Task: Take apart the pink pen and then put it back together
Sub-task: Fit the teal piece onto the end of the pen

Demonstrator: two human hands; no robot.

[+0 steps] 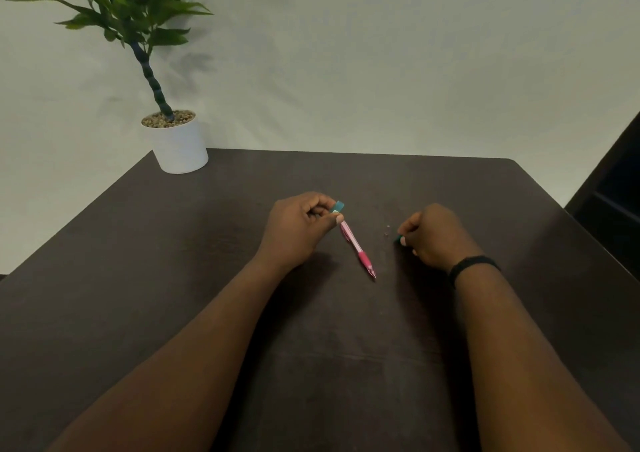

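The left hand (298, 225) is curled closed, thumb and forefinger pinching the far end of the pink pen (356, 247), where a teal piece (338, 206) sticks out past the fingertips. From that grip the pen slants toward the near right, its clear pink barrel leading down to a darker pink grip section and then a fine tip that sits at or just above the dark brown table (207, 313); whether the tip touches the wood cannot be told.

The right hand (434, 235) lies to the right of the pen, apart from it, its fingers folded in. A small teal bit (398, 239) shows at its fingertips, pinched there; what the piece is cannot be made out. A black band (472, 266) circles the right wrist. Between the two hands, on the tabletop, lie a couple of tiny pale specks (387, 229).

At the table's far left corner stands a white pot (180, 147) topped with pebbles, holding a green leafy plant (121, 5) in front of a pale wall (381, 53).
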